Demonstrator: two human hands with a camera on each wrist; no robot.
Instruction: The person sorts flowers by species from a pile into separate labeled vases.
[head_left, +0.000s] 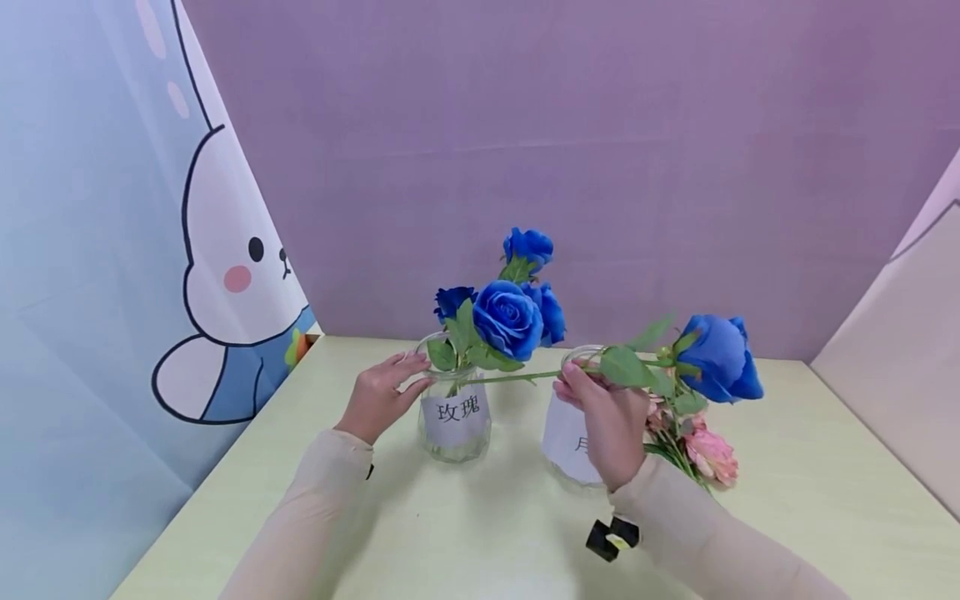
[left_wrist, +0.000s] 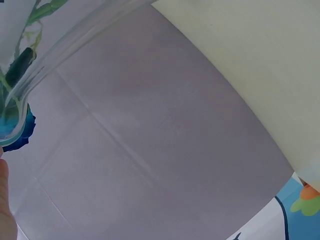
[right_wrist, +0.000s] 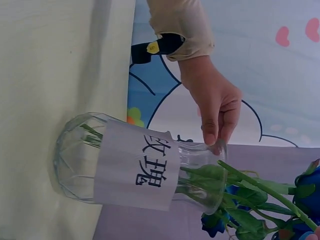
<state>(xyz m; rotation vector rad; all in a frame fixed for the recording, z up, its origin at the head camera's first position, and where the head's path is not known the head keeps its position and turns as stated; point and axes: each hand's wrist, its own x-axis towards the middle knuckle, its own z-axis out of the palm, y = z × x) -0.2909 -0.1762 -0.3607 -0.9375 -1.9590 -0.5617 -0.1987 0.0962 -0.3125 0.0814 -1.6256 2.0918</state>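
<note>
My left hand (head_left: 384, 395) pinches the rim of a glass vase (head_left: 454, 451), thumb and fingers on its near left side. The vase stands upright, with a white paper label (right_wrist: 135, 167) marked with Chinese characters. Several blue roses (head_left: 507, 320) stand in it, their stems inside the glass. My right hand (head_left: 611, 421) pinches the stem of another blue rose (head_left: 716, 358). This rose lies nearly level, bloom to the right, and its green stem (right_wrist: 272, 192) reaches to the vase's mouth. In the left wrist view only a bit of the thumb side shows.
Behind my right hand stands a second glass vase with a white label (head_left: 561, 437), partly hidden. Pink flowers (head_left: 711, 454) lie on the pale table (head_left: 450, 542) to its right. A purple backdrop (head_left: 600, 167) closes the back, and a cartoon-print curtain (head_left: 90, 292) hangs at the left.
</note>
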